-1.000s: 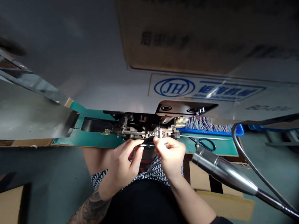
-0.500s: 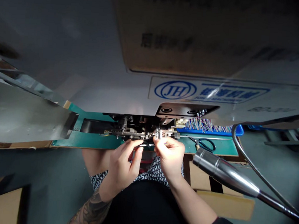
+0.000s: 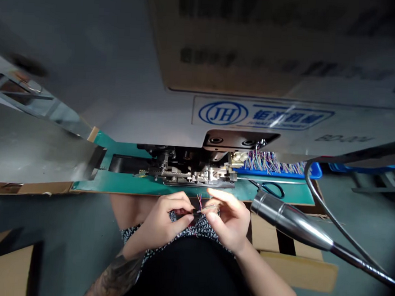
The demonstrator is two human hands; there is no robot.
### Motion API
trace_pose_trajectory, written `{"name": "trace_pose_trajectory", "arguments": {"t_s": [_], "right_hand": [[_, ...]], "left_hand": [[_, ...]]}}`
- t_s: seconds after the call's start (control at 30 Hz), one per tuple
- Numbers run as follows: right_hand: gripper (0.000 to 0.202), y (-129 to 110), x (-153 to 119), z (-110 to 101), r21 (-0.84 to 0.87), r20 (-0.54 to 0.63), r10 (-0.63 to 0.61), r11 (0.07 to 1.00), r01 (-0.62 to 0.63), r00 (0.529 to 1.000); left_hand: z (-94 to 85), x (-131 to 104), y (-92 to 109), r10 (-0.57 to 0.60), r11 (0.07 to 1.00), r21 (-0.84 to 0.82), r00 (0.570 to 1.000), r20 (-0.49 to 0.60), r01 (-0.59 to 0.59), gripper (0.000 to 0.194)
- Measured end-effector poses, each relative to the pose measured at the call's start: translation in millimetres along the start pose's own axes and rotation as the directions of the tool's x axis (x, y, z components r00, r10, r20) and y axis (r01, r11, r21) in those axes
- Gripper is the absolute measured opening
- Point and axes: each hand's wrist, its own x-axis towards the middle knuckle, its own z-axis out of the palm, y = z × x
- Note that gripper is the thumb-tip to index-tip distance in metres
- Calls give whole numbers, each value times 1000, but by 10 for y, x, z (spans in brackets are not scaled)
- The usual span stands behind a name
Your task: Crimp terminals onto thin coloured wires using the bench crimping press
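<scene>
Hands (image 3: 199,218) pinching wire bundle (image 3: 203,207) between them

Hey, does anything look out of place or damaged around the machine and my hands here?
Nothing stands out. Both hands, left hand and right hand, hold a small wire bundle in front of the machine.

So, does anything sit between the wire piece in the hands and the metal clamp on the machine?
Nothing visible: the wires, pinched by left hand and right hand, face the clamp across bare green table.
</scene>
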Motion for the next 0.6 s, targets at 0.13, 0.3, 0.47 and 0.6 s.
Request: {"name": "trace_pose_trajectory", "arguments": {"t_s": [0.13,0.3,0.47,0.6], "right_hand": [[14,41,-123,-81,113,135,216,966,-232,967],[22,40,-226,-85,76,282,294,942,-327,913],[13,-18,-70,-896,-87,408,381,921,-379,830],[23,35,188,-2076,-130,236,437,899,-417,868]], "left_hand": [[31,-24,-81,-79,947,-310,996,40,88,21],[197,37,-127,-108,894,-435,994,24,108,36],[-37,-45,-275,-173,948,-249,978,116,197,35],[-744,-282,-663,-229,961,139,969,-93,241,28]]}}
